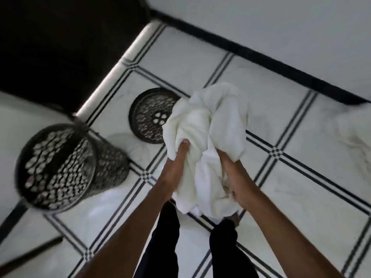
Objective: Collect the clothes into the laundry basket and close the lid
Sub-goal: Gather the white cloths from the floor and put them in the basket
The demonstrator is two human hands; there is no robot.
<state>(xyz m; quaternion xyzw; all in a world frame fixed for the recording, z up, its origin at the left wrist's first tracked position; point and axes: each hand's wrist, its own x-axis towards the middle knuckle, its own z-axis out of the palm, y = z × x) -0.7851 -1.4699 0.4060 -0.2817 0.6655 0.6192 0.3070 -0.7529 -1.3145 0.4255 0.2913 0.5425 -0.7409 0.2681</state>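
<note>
Both my hands hold a bunched white cloth (208, 125) above the tiled floor. My left hand (176, 163) grips its left side with the thumb pressed into the fabric. My right hand (236, 177) clutches its right side lower down. The dark perforated laundry basket (58, 167) stands open at the left, about an arm's width from the cloth. Its round lid (148, 115) lies flat on the floor behind the cloth, partly hidden by it. Another white cloth (353, 135) lies crumpled on the floor at the right.
A white bundle (132, 145) sits on the floor between basket and lid. Dark furniture (60, 47) fills the upper left. A white wall with a black skirting strip (261, 57) runs along the back. My dark-trousered legs (166, 243) are below.
</note>
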